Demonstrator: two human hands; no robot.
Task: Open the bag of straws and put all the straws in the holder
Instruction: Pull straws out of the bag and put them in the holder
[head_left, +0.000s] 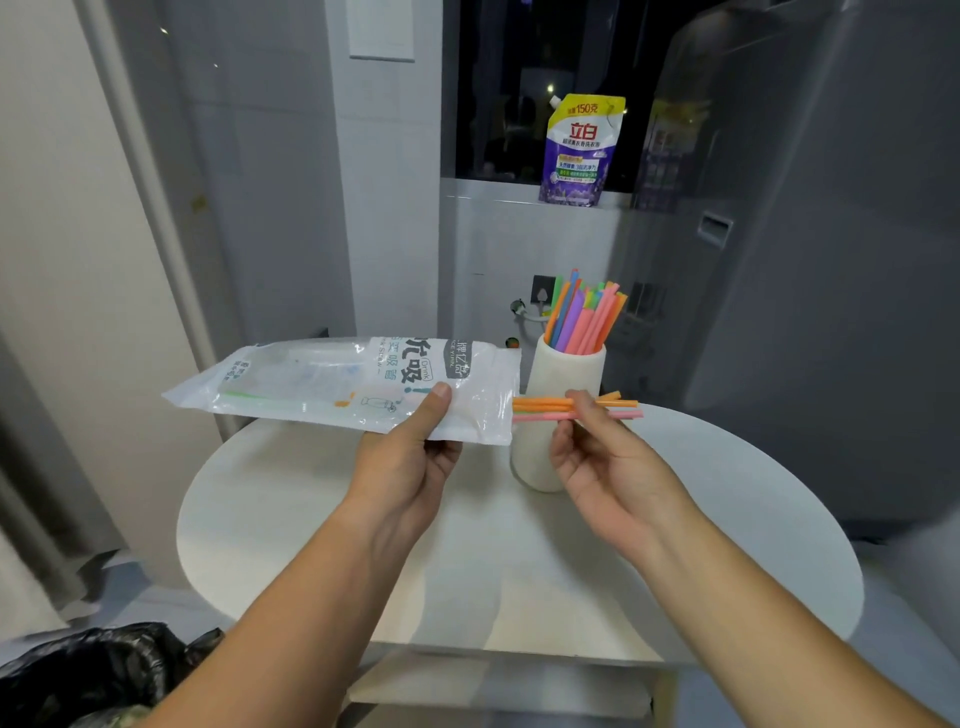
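Note:
My left hand holds the clear plastic straw bag flat above the table, thumb on top near its open right end. A green straw shows faintly inside the bag. My right hand pinches a few orange and pink straws that stick out of the bag's mouth, held level. Just behind them stands the white cylindrical holder, with several coloured straws upright in it.
The round white table carries only the holder. A purple and yellow detergent pouch stands on the ledge behind. A grey appliance fills the right side. A black rubbish bag lies at the lower left.

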